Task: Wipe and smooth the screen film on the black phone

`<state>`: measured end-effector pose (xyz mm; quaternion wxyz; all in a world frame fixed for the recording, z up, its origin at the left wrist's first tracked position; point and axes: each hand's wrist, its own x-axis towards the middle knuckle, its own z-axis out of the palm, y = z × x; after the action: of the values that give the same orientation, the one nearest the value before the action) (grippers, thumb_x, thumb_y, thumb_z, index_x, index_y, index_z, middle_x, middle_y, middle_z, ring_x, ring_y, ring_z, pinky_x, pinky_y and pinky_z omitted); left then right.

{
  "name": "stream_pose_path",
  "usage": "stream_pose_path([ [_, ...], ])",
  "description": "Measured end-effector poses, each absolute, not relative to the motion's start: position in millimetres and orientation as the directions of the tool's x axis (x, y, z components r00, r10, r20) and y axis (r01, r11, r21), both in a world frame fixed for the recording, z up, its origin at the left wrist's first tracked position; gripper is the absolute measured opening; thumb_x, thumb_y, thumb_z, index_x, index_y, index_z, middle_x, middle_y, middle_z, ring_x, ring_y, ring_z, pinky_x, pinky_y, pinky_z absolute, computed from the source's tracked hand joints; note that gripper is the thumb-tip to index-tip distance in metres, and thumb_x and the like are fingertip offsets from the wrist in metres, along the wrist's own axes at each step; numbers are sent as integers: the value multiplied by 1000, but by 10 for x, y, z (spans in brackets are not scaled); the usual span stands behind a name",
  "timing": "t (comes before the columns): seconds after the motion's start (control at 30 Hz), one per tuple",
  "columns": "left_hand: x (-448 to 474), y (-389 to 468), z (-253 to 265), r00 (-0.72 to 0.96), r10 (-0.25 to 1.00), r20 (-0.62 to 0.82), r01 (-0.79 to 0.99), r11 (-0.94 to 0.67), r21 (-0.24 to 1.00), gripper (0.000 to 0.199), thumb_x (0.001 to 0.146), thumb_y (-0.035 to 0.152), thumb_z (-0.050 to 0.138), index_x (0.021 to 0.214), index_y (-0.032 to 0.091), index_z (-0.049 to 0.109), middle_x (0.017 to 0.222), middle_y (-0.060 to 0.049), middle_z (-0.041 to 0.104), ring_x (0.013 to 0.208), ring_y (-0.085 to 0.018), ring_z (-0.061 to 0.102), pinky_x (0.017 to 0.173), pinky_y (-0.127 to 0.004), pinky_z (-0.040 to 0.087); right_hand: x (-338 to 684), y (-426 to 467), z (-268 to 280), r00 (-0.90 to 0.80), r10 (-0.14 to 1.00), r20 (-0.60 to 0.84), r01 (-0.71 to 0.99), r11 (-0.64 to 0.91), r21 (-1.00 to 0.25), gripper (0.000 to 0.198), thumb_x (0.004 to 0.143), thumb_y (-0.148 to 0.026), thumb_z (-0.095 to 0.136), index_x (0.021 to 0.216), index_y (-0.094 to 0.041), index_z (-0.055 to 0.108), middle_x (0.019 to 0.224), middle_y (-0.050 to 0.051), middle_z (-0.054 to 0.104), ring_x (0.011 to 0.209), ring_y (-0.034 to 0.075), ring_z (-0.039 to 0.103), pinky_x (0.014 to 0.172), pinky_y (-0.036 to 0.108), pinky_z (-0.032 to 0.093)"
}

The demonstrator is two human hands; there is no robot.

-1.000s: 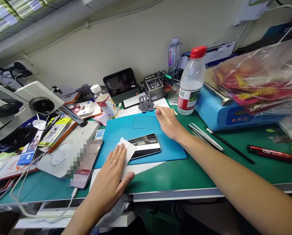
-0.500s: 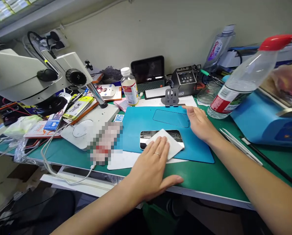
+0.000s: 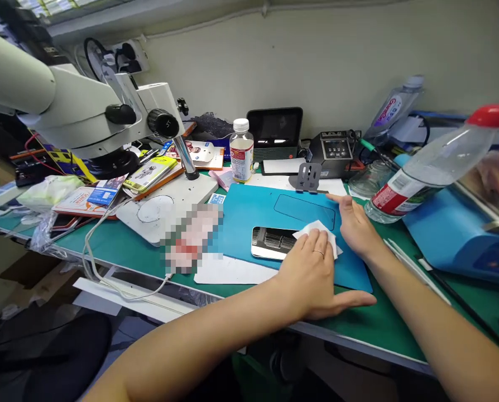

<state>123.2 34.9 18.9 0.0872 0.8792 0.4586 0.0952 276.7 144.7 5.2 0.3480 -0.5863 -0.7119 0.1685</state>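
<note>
A glossy phone [image 3: 268, 243] with a mirror-like dark face lies flat on a blue mat [image 3: 236, 223]. My left hand [image 3: 308, 268] is laid flat over the phone's right end, its fingers stretched out and pressing a white wipe [image 3: 316, 228] down. Its thumb sticks out to the right, over the bench edge. Beside the mat's right side, my right hand [image 3: 358, 226] rests on its edge with fingers extended, holding nothing. The wipe and my left hand hide the right end of the phone.
A microscope [image 3: 86, 111] with a white base [image 3: 149, 218] stands to the left. A blurred-out object with a cable lies beside the mat. A red-capped bottle [image 3: 425, 178] leans near a blue machine [image 3: 454, 234]; tweezers [image 3: 417, 271] lie by my right forearm. A small bottle [image 3: 241, 153] stands behind.
My left hand has slid the wipe rightward along the phone, uncovering its left and middle part. My right hand stays by the mat's edge. The view has turned left.
</note>
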Motion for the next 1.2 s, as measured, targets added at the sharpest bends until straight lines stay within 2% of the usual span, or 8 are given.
stream_pose_path([
  [0.2,922,158,109,537,830,153,804,-558,205,104,93,80,19,151,-5,33,160,-25,28,151,-34,23,124,-42,20,2779,1419,56,-62,947,315,719,262,-644,95,89,-78,-1,126,-22,66,137,15,63,136,34,50,117,62,29],
  [0.3,469,9,79,410,906,102,889,-422,179,106,92,81,18,150,-6,35,159,-29,27,151,-38,22,122,-51,24,2791,1397,50,-55,951,305,706,253,-661,90,91,-76,2,128,-23,65,137,13,63,136,33,50,118,60,29],
  [0.43,242,-13,107,316,947,53,930,-320,179,91,100,70,21,153,-3,31,160,-26,25,152,-37,18,121,-55,26,2801,1397,30,-45,956,289,693,238,-680,86,93,-75,7,130,-22,64,138,13,63,136,32,49,117,57,32],
  [0.53,486,71,137,349,935,57,910,-353,216,94,99,72,23,152,-5,31,161,-27,22,153,-37,13,122,-55,24,2800,1412,9,-43,956,290,688,239,-685,84,94,-74,6,128,-24,65,137,12,64,136,32,48,117,57,32],
  [0.67,1001,247,195,422,906,39,853,-411,322,104,94,79,16,152,-6,32,160,-27,22,152,-38,17,123,-52,23,2793,1414,11,-59,954,294,689,252,-679,88,92,-77,4,128,-24,65,138,12,63,137,32,47,118,56,30],
  [0.77,1237,303,214,453,891,42,833,-439,337,107,93,81,16,152,-7,30,160,-27,24,151,-39,17,123,-52,23,2791,1404,30,-73,953,293,688,261,-677,92,90,-79,3,125,-23,66,138,13,63,137,32,48,118,55,29],
  [1.03,718,-115,32,483,870,99,853,-493,170,97,96,76,26,153,-2,32,161,-24,22,152,-36,20,121,-50,30,2807,1375,10,-66,960,271,657,246,-712,87,92,-77,6,126,-24,65,138,12,61,137,31,45,119,51,28],
  [1.2,215,-151,-3,364,927,87,922,-372,107,80,103,61,28,156,2,22,163,-23,20,152,-35,19,118,-55,34,2803,1355,0,-76,959,272,640,256,-724,79,93,-76,8,114,-27,67,132,9,63,134,28,47,119,49,27],
])
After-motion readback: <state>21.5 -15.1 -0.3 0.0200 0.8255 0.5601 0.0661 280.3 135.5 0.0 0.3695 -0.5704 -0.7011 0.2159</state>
